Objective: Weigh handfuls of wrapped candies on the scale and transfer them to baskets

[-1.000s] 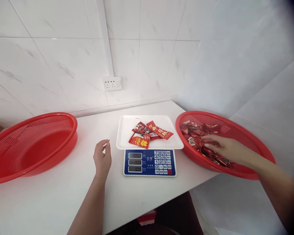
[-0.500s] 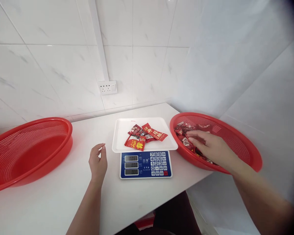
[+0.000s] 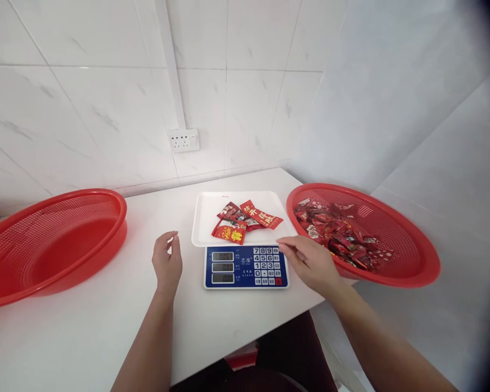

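My right hand [image 3: 309, 262] hovers at the front right corner of the scale's white tray [image 3: 202, 218]. Its fingers are loosely bent, the thumb a little apart from them, and I see nothing in them. Several red snack packets [image 3: 263, 214] lie in a loose heap on the tray. Below it is the scale's blue panel [image 3: 247, 276] with number keys and three small displays. To the left of the scale, my left hand [image 3: 167, 264] rests over the table, fingers curled, a gap between thumb and forefinger, holding nothing.
A red perforated basket [image 3: 412, 245] on the right holds many similar packets and overhangs the table edge. Another red basket [image 3: 65, 245] stands on the left of the white table [image 3: 147, 207]. A socket [image 3: 183, 140] is on the tiled wall behind.
My right hand has moved left from over the packets in the right basket to the scale tray's corner. My left hand stays by the scale. The view has shifted slightly.
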`<action>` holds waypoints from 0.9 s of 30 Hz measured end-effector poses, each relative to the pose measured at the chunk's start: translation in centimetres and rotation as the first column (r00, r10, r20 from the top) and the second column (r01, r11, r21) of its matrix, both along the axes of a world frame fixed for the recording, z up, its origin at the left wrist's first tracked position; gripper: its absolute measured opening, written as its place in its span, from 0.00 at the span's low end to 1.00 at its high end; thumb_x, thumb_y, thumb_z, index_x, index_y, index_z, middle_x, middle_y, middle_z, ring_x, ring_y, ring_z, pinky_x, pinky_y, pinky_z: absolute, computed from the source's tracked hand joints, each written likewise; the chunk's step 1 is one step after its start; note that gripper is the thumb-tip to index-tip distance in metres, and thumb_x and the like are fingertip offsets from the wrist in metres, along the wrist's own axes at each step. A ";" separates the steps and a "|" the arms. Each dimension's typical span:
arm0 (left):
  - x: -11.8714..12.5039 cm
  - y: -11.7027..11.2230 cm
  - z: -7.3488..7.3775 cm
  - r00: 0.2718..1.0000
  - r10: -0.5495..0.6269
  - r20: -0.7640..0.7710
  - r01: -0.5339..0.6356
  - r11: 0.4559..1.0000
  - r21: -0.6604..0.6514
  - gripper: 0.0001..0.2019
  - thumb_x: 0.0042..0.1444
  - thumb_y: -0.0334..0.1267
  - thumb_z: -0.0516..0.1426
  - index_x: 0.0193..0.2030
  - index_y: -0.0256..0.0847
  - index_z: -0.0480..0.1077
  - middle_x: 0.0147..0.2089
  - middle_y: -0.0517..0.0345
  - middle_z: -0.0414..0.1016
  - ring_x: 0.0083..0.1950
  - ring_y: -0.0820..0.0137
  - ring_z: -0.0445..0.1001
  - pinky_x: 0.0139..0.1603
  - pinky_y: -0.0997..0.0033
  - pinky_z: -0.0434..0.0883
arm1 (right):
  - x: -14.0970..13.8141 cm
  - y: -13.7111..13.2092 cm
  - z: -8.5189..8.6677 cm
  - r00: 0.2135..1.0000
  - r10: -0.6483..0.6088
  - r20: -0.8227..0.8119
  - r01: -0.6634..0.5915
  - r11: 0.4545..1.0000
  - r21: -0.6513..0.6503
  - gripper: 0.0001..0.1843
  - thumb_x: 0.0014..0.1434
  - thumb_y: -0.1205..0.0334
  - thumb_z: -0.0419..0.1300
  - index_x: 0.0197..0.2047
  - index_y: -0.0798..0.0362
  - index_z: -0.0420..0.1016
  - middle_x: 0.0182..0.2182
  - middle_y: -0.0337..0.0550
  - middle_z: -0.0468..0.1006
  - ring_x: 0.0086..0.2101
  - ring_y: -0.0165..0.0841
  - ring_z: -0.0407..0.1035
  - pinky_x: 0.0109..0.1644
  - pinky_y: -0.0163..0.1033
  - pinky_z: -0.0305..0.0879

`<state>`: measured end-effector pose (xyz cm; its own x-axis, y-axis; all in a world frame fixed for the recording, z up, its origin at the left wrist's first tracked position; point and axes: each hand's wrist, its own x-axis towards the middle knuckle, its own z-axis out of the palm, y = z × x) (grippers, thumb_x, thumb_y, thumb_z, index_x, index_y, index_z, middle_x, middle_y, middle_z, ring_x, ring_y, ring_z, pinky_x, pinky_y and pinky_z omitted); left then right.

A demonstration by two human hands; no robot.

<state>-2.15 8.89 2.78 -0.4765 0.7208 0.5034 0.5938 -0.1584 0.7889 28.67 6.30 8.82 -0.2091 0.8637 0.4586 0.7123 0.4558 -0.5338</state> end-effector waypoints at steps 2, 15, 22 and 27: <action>0.3 -0.3 0.2 0.999 -0.008 -0.035 0.009 0.999 0.034 0.12 0.60 0.42 0.49 0.43 0.41 0.69 0.45 0.51 0.73 0.49 0.67 0.71 0.47 0.65 0.71 | 0.2 -1.3 -2.0 0.995 -0.067 -0.080 0.068 0.998 0.018 0.17 0.61 0.51 0.49 0.25 0.48 0.69 0.22 0.41 0.72 0.25 0.34 0.67 0.31 0.38 0.62; 6.9 2.0 5.4 0.804 -0.449 -0.389 0.335 0.884 -0.327 0.20 0.56 0.46 0.53 0.53 0.41 0.67 0.53 0.44 0.72 0.58 0.54 0.65 0.58 0.49 0.61 | 2.1 -1.7 -10.3 0.705 -0.363 -0.609 0.189 0.924 -0.332 0.25 0.58 0.37 0.48 0.22 0.49 0.61 0.17 0.36 0.61 0.21 0.32 0.57 0.26 0.37 0.56; 8.0 4.2 5.4 0.850 -0.452 -0.271 0.352 0.869 -0.348 0.21 0.43 0.39 0.62 0.48 0.47 0.70 0.40 0.55 0.74 0.39 0.65 0.74 0.39 0.66 0.71 | 2.2 -2.0 -10.3 0.701 -0.350 -0.621 0.143 0.923 -0.358 0.25 0.56 0.36 0.50 0.25 0.49 0.66 0.17 0.36 0.63 0.21 0.33 0.59 0.25 0.39 0.59; 2.9 4.5 7.3 0.966 -0.198 -0.166 0.168 0.969 -0.181 0.23 0.48 0.39 0.58 0.53 0.44 0.63 0.48 0.51 0.69 0.43 0.68 0.73 0.42 0.68 0.72 | 2.5 -1.9 -10.8 0.696 -0.338 -0.633 0.122 0.925 -0.359 0.24 0.56 0.36 0.51 0.27 0.49 0.68 0.17 0.36 0.63 0.21 0.34 0.60 0.25 0.39 0.60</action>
